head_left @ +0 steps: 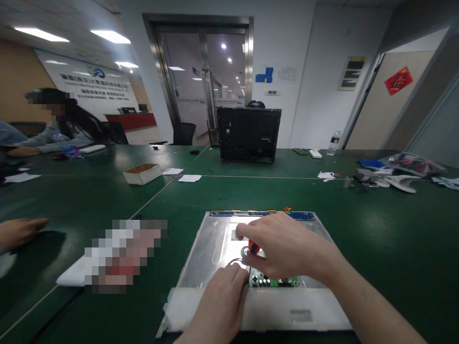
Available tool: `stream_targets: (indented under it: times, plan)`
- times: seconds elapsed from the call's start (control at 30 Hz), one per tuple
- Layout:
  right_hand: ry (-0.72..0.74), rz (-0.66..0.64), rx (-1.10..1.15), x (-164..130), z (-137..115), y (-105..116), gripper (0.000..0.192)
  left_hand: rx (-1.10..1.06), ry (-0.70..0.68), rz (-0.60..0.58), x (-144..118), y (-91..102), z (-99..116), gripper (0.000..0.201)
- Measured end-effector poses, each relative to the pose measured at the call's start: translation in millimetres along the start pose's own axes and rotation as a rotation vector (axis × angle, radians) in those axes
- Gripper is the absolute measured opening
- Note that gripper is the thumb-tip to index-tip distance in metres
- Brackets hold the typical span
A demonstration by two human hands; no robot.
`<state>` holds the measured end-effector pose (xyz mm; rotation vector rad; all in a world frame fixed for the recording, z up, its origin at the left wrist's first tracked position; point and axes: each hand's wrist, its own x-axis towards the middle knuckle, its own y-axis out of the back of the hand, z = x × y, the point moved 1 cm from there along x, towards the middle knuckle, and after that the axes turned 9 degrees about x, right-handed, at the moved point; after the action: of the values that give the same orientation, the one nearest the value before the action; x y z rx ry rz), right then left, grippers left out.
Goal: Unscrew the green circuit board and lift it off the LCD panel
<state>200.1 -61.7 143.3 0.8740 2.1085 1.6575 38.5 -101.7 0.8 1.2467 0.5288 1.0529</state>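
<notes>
A silver display panel (201, 253) lies in front of me, with a blue circuit strip (301, 216) along its far edge. A green circuit board (265, 282) sits on the panel, partly covered by my hands. My right hand (283, 246) is closed around a red-and-black screwdriver (253, 247) above the board; its tip is hidden. A round silver piece (245, 251) shows beside the fingers. My left hand (225, 291) rests on the panel with its fingers curled together at the board's left edge, near a thin dark cable (234, 260). Its fingertips are hidden.
At the left edge is another person's hand (21, 234), near a partly blurred white object (71, 272). Farther off stand an open box (142, 174), a black monitor (249, 134) and a water bottle (334, 143). Bags and parts (409, 167) lie at right; another person (68, 124) sits far left.
</notes>
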Motion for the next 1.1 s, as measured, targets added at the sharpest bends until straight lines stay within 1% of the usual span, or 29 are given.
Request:
stream_targets:
  times: [0.13,0.2,0.27,0.3,0.4,0.5,0.6,0.7,0.73,0.83,0.87,0.97,1.03,1.1]
  plan:
    - [-0.076,-0.018,-0.050,2.6,1.2,-1.3,0.024,-0.010,-0.010,-0.008,-0.4,2.0,1.1,0.021]
    - [-0.087,-0.015,-0.078,3.0,1.1,-1.6,0.020,-0.005,-0.009,-0.022,0.1,2.6,1.3,0.020]
    - [-0.060,-0.007,-0.077,2.4,0.4,-1.4,0.018,0.002,0.003,-0.033,0.7,2.0,0.8,0.020]
    - [-0.040,-0.004,-0.066,1.9,-0.1,-1.2,0.020,0.005,0.006,-0.031,0.9,1.4,0.3,0.020]
    - [0.018,-0.001,-0.027,0.1,-1.6,-0.7,0.030,0.009,-0.009,0.005,0.6,-1.5,-1.4,0.019]
    - [0.027,-0.005,-0.014,0.0,-2.0,-1.1,0.029,-0.001,-0.033,0.045,-0.7,-4.0,-2.5,0.020]
    - [-0.036,-0.001,-0.047,1.9,-1.4,-2.3,0.029,-0.004,-0.040,0.049,-1.3,-3.7,-2.0,0.022]
    - [-0.100,0.010,-0.106,3.5,-1.5,-2.5,0.031,0.000,-0.024,0.007,-0.7,-1.1,-0.6,0.021]
    - [-0.102,0.006,-0.118,3.7,-1.9,-2.3,0.029,0.003,-0.021,-0.007,-0.4,-0.3,-0.2,0.021]
    - [-0.066,-0.014,-0.102,2.3,-3.2,-1.5,0.015,0.007,-0.018,-0.022,0.7,0.3,-0.2,0.020]
    - [-0.049,-0.022,-0.083,1.3,-3.5,-1.2,0.015,0.004,-0.018,-0.016,1.0,-0.2,-0.6,0.020]
    - [0.003,-0.034,-0.034,-2.1,-4.9,-0.1,0.027,-0.006,-0.031,0.020,1.0,-2.9,-2.6,0.019]
    - [0.009,-0.043,-0.030,-3.2,-6.0,0.4,0.028,-0.008,-0.039,0.038,0.4,-4.5,-3.8,0.019]
    - [-0.015,-0.044,-0.051,-2.8,-7.4,0.5,0.028,-0.005,-0.048,0.053,-0.4,-4.6,-3.9,0.020]
